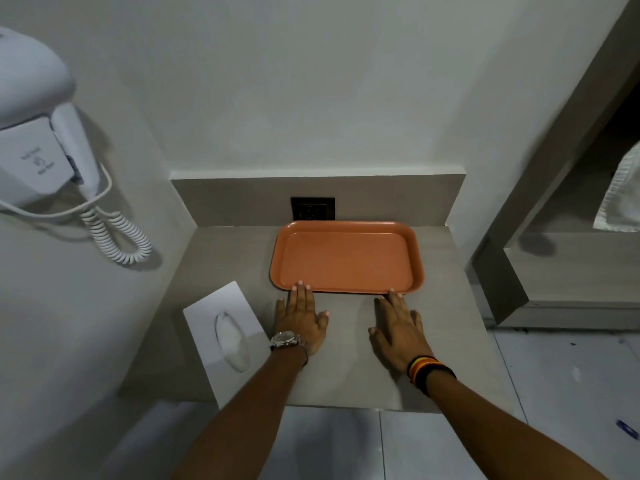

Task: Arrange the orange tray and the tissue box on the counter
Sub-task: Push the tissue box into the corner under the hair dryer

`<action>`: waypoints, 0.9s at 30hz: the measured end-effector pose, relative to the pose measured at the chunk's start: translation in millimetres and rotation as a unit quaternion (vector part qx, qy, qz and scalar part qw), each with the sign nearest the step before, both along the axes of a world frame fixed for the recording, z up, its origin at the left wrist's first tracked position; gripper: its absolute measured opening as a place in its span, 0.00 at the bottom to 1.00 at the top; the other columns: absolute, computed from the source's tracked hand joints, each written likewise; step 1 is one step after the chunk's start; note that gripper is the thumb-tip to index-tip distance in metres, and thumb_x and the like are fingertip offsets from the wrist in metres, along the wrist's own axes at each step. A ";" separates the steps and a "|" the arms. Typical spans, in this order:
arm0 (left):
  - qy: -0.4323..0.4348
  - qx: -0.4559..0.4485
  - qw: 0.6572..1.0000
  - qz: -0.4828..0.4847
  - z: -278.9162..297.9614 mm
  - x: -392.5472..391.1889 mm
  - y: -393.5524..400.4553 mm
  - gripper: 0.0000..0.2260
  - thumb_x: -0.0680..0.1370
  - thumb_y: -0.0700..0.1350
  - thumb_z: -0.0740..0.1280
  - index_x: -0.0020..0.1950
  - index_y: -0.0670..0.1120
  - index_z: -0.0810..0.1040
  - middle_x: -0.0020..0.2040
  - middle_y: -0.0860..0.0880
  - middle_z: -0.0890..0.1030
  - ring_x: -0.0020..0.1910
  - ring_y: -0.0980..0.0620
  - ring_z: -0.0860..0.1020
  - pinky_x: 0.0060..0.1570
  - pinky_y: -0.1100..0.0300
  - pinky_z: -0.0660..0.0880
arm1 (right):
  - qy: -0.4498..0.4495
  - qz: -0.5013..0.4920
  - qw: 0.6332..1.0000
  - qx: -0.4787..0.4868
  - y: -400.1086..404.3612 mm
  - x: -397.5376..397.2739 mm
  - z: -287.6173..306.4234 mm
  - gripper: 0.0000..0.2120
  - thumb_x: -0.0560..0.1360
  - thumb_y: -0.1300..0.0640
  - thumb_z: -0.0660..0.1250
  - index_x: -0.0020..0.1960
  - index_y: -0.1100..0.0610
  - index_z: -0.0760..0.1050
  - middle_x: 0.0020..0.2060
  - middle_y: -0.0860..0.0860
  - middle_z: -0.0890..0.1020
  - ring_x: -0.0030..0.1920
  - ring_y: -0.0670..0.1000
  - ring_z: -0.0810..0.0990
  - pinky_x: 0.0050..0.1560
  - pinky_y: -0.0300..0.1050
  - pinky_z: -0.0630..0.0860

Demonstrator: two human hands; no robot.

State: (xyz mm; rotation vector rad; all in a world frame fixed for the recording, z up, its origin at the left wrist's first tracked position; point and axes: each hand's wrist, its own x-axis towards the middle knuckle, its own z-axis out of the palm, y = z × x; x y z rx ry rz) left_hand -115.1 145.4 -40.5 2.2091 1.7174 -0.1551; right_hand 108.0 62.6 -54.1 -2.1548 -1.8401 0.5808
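The orange tray (346, 259) lies flat at the back of the bench (349, 358). Both hands, left hand (300, 318) and right hand (398, 327), are flat, released, fingertips touching its near rim. The tissue box (227, 336) sits at the bench's left edge

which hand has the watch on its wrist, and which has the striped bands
The left hand wears the silver watch; the right hand wears the stacked coloured bands. Both touch the orange tray's near edge.

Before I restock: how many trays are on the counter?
1. The tray sits at the counter's back, below the socket. None seems hidden.
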 end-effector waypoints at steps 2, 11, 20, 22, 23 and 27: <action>0.001 -0.013 1.000 -0.010 0.7 -2.5 4.1 0.35 0.83 0.61 0.45 0.82 0.45 0.37 0.84 0.47 0.37 0.83 0.48 0.40 0.81 0.42 0.42 | 0.000 -0.002 1.000 -0.004 1.7 -0.2 0.9 0.34 0.81 0.45 0.60 0.82 0.53 0.53 0.84 0.54 0.47 0.83 0.55 0.47 0.81 0.64 0.48; -0.066 0.065 0.994 0.064 25.9 -35.3 -16.0 0.32 0.84 0.59 0.47 0.83 0.47 0.41 0.84 0.47 0.40 0.84 0.46 0.42 0.82 0.44 0.41 | 0.040 0.045 0.997 0.046 4.6 -47.8 20.7 0.30 0.83 0.48 0.59 0.82 0.53 0.56 0.83 0.54 0.51 0.83 0.54 0.50 0.81 0.60 0.50; -0.113 0.122 0.942 0.291 37.7 -131.0 -85.4 0.31 0.85 0.54 0.53 0.83 0.41 0.47 0.84 0.41 0.48 0.83 0.42 0.48 0.81 0.46 0.49 | 0.075 0.209 0.973 0.054 35.6 -161.2 50.5 0.32 0.83 0.47 0.59 0.83 0.54 0.53 0.84 0.55 0.49 0.83 0.56 0.49 0.81 0.52 0.51; -0.186 0.098 0.921 0.327 36.7 -141.6 -98.9 0.31 0.85 0.53 0.54 0.83 0.40 0.47 0.84 0.41 0.50 0.83 0.43 0.50 0.82 0.48 0.51 | 0.135 0.207 0.969 0.014 32.4 -181.4 50.1 0.33 0.83 0.46 0.59 0.83 0.54 0.51 0.84 0.53 0.49 0.83 0.54 0.50 0.80 0.49 0.51; -0.234 0.081 0.903 0.351 36.3 -144.7 -103.5 0.31 0.85 0.53 0.54 0.83 0.41 0.48 0.84 0.42 0.52 0.83 0.43 0.53 0.81 0.48 0.53 | 0.174 0.193 0.966 -0.012 30.1 -190.3 49.5 0.34 0.83 0.45 0.59 0.83 0.54 0.50 0.84 0.53 0.50 0.83 0.53 0.51 0.80 0.48 0.51; -0.388 0.013 0.802 0.453 39.2 -142.3 -104.6 0.26 0.85 0.54 0.55 0.81 0.45 0.62 0.78 0.42 0.70 0.74 0.40 0.70 0.72 0.52 0.67 | 0.323 0.093 0.937 -0.098 20.6 -213.0 44.6 0.35 0.82 0.45 0.62 0.83 0.55 0.52 0.80 0.54 0.63 0.79 0.56 0.64 0.79 0.50 0.61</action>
